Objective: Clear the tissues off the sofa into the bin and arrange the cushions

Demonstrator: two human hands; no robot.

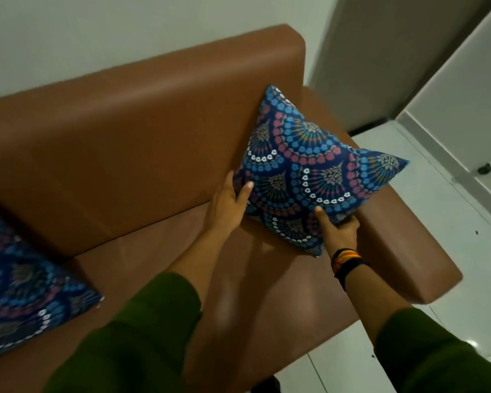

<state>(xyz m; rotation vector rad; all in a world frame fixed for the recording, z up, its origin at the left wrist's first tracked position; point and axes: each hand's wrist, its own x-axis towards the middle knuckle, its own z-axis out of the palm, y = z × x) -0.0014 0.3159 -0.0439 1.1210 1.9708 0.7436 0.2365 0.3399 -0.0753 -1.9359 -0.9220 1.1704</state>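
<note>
- Cushion (309, 171) with blue, pink and white fan pattern on dark navy, propped in the right corner of the sofa, tilted on one corner, back against the backrest (142, 129) and side over the right armrest (403, 236).
- Left hand (227, 205) on the cushion's left edge, thumb on the patterned front, fingers hidden behind the fabric: grasping the cushion.
- Right hand (338, 225) at the cushion's lower right edge, thumb pressed on the front, fingers tucked under and out of sight: also grasping the cushion.
- Stack of wristbands (347, 260), black with orange and yellow stripes, on the right wrist.
- Dark green sleeves (142, 336) pushed up on both forearms.
- Second cushion (20, 285), same pattern, lying flat on the seat at the left edge of the view, well apart from the held one, partly cut off by the frame.
- Brown leather sofa (267, 302), seat bare and glossy between the two cushions.
- White tiled floor (425, 177) to the right of the armrest, pale wall behind the backrest.
- Small dark object (485, 168) at the foot of the right wall, too small to identify.
</note>
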